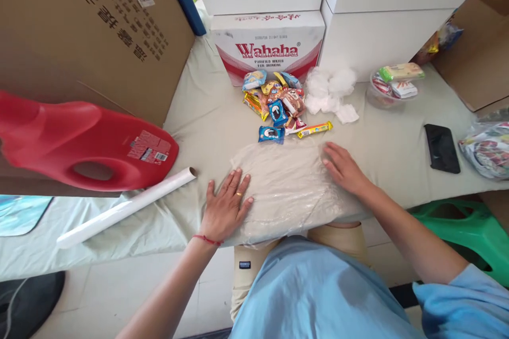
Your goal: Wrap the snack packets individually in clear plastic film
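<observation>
A sheet of clear plastic film (290, 185) lies spread on the cloth-covered table in front of me, its near edge hanging over the table's front. My left hand (226, 204) rests flat at the film's left side with the fingers spread. On the right side, my right hand (344, 167) touches the film, fingers stretched out and apart. Just beyond the film sits a pile of wrapped snacks (274, 98), with a blue packet (271, 134) and a yellow bar (315, 130) at its front. To the left lies a roll of plastic film (127, 209).
A red jug (91, 143) and a large cardboard box (119, 26) occupy the left. Behind the snacks stand a Wahaba-type water carton marked Wahaha (270, 53) and white crumpled tissues (330, 90). Rightward are a snack tub (392, 92), a black phone (442, 148) and a green stool (469, 233).
</observation>
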A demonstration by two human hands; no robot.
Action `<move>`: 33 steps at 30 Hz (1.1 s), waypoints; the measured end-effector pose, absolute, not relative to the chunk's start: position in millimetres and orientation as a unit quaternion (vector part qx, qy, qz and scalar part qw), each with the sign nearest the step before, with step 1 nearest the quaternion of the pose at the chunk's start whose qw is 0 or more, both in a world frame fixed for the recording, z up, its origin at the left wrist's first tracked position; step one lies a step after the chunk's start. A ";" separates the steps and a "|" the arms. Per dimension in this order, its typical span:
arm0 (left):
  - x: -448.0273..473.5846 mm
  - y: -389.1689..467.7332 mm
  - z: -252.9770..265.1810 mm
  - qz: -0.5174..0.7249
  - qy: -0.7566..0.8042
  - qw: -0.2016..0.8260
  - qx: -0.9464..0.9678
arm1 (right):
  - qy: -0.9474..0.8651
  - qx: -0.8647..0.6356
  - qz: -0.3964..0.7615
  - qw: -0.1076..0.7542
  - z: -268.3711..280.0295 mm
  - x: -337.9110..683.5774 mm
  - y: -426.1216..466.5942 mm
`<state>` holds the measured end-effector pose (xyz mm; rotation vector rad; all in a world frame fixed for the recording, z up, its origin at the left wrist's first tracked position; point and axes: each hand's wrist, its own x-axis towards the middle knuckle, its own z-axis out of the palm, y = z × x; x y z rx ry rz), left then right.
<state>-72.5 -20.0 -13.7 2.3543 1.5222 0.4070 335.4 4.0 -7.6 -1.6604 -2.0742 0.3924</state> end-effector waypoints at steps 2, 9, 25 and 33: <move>-70.7 -20.5 -14.3 0.148 0.534 0.149 0.819 | -0.703 -0.639 0.146 0.277 5.4 345.3 26.2; -68.3 -21.1 -14.3 0.083 0.537 0.108 0.832 | -0.713 -0.636 0.089 0.280 32.1 297.0 165.8; -63.6 -21.8 -9.3 0.044 0.544 0.086 0.833 | -0.652 -0.504 0.466 0.323 71.5 316.9 102.4; -64.4 -22.3 -12.1 0.041 0.545 0.070 0.835 | -0.797 -0.493 0.349 0.026 62.1 233.1 60.8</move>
